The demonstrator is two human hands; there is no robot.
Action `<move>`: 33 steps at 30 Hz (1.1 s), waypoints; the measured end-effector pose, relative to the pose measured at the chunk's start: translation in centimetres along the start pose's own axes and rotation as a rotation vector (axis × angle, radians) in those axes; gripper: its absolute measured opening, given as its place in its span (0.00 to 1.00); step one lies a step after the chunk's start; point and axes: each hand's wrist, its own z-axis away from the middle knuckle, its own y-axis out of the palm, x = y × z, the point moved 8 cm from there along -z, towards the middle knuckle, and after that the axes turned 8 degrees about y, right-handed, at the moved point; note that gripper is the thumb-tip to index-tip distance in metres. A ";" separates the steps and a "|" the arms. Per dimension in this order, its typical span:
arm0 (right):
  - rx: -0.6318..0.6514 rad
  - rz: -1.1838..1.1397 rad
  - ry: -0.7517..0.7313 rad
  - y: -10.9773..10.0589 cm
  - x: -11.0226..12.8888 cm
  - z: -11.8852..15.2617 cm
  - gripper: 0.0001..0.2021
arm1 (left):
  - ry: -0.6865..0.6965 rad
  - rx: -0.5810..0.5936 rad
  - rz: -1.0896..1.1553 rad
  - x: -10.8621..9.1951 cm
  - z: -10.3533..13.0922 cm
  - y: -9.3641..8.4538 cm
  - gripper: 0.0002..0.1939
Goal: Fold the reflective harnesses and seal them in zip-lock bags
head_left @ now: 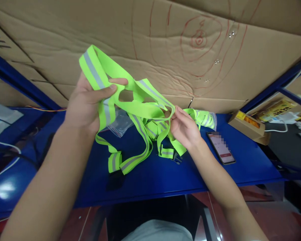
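My left hand (83, 105) and right hand (185, 129) each grip grey-striped, neon-yellow flat fabric webbing (140, 109) above the blue tabletop (145, 180).

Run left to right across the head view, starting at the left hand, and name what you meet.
Left hand → right hand → phone → small cardboard box → yellow packet.

Cardboard wall (160, 43), blue table (150, 180), red floor (75, 221)
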 end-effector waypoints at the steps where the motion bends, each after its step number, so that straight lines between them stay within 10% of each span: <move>1: -0.010 0.044 0.001 -0.3 -0.2 0.1 0.15 | 0.035 -0.024 -0.033 -0.1 -0.1 -0.1 0.23; 7: -0.047 0.270 -0.001 -1.4 -1.1 0.4 0.22 | 0.103 0.157 -0.103 0.4 0.9 1.7 0.38; 12: -0.078 0.178 0.071 -1.4 -2.3 0.6 0.22 | -0.048 0.396 -0.257 4.6 3.5 3.2 0.44; 16: -0.121 0.197 0.117 -1.6 -3.6 1.0 0.24 | -0.095 0.321 -0.361 6.9 4.9 2.9 0.40; 27: -0.175 0.342 0.161 -3.0 -7.7 0.7 0.21 | 0.029 -0.200 0.127 3.9 3.2 -0.3 0.38; 33: -0.111 0.392 0.169 -1.3 -7.6 1.0 0.22 | -0.101 -0.111 0.114 4.7 3.1 1.1 0.33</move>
